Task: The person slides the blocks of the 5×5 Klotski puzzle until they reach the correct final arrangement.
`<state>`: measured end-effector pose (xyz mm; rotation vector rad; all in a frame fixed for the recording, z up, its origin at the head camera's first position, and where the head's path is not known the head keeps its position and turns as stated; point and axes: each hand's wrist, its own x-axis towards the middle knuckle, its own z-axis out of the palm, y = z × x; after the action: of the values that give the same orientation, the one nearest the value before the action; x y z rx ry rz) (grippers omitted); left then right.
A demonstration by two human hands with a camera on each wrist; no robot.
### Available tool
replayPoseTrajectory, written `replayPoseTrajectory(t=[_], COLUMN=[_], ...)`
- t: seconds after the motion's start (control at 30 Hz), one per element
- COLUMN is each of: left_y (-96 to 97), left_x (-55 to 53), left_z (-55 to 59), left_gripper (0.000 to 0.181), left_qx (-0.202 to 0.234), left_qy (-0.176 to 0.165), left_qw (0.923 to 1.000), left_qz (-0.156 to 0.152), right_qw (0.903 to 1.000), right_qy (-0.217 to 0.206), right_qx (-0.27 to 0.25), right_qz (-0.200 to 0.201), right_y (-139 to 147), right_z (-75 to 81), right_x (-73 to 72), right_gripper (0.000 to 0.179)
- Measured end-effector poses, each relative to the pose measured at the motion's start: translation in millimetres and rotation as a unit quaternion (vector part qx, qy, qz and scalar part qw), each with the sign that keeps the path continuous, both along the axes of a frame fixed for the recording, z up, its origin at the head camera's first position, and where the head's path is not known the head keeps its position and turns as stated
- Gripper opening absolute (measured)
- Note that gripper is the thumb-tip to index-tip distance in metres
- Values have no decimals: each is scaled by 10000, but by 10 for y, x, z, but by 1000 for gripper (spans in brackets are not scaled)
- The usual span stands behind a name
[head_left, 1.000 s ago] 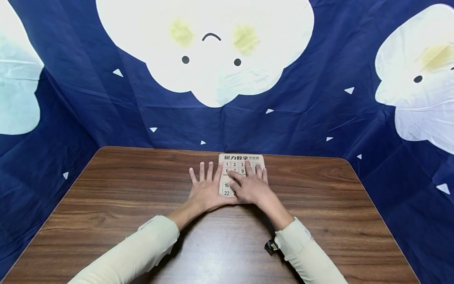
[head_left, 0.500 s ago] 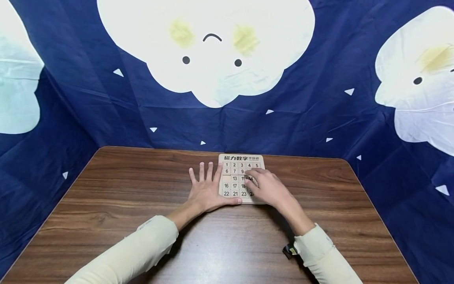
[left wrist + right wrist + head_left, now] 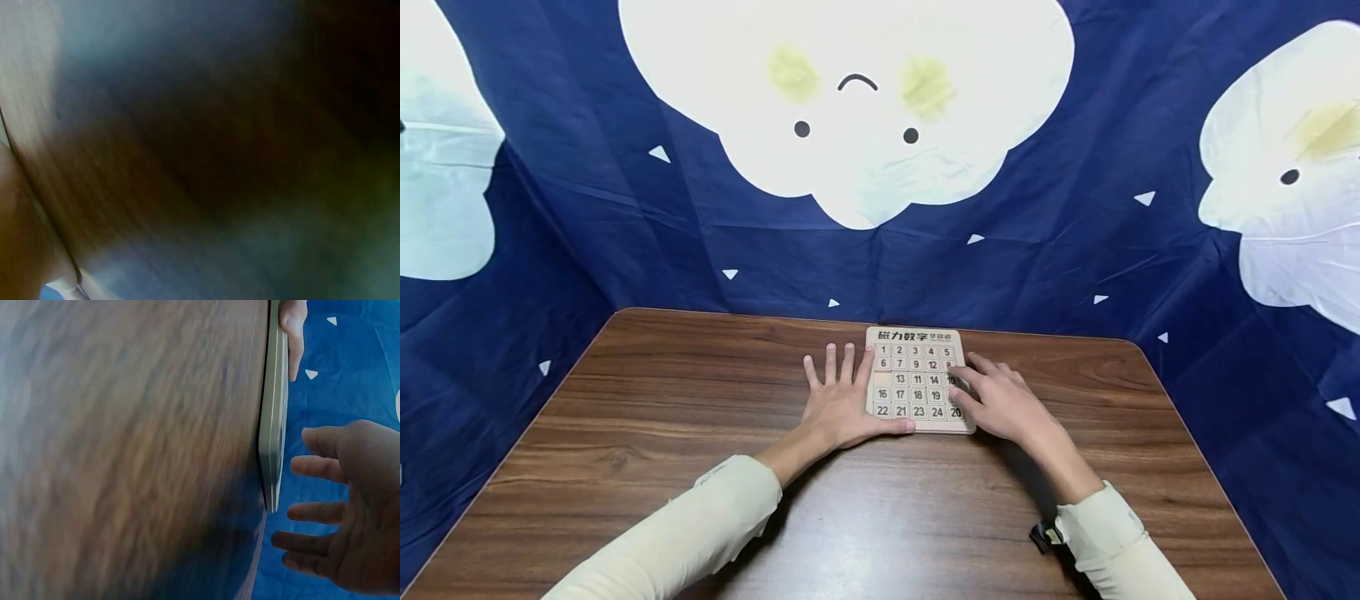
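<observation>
A flat wooden number sliding puzzle (image 3: 917, 378) lies near the far table edge. Its numbered tiles sit in rows, with one vacant space at the left of the third row. Spread out at its left side, my left hand (image 3: 838, 410) has the thumb along the bottom edge and the index finger by the left edge. My right hand (image 3: 1003, 402) hovers over the puzzle's right side, fingers loosely bent and holding nothing. In the right wrist view that hand (image 3: 359, 506) is apart from the puzzle's edge (image 3: 273, 419). The left wrist view is dark and blurred.
The brown wood-grain table (image 3: 700, 400) extends around the puzzle. A dark blue curtain (image 3: 775, 258) with white clouds stands behind the table and on both sides. A small black device (image 3: 1045, 536) is at the right sleeve cuff.
My right hand has moved rightward from the middle of the puzzle to its right edge, uncovering the tiles. The left hand has stayed in place.
</observation>
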<state>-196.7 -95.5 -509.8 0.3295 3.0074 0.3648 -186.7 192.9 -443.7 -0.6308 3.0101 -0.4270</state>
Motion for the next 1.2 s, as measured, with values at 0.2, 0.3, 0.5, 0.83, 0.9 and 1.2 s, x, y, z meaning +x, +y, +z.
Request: replayPoseTrajectory(t=[0.2, 0.3, 0.5, 0.83, 0.9, 1.2], left_y=[3, 8, 8, 24, 27, 30], left_x=[0, 8, 8, 23, 15, 11], left_z=[6, -5, -13, 30, 33, 28], left_gripper=[160, 160, 159, 158, 158, 158], left_qx=[24, 4, 38, 60, 41, -18], left_qy=[11, -2, 29, 159, 130, 78], left_qw=[10000, 10000, 10000, 9999, 9999, 9999], left_qz=[8, 9, 16, 9, 20, 66], right_qw=[9998, 9994, 9977, 9984, 9979, 9965], right_qy=[-215, -334, -649, -513, -495, -537], right_qx=[-56, -43, 35, -144, -258, -196], right_qz=[8, -38, -173, 164, 313, 613], right_y=[64, 76, 64, -14, -62, -377], right_z=[-14, -40, -50, -4, 0, -39], right_x=[-5, -24, -78, -5, 21, 4], right_gripper=[53, 53, 53, 49, 47, 47])
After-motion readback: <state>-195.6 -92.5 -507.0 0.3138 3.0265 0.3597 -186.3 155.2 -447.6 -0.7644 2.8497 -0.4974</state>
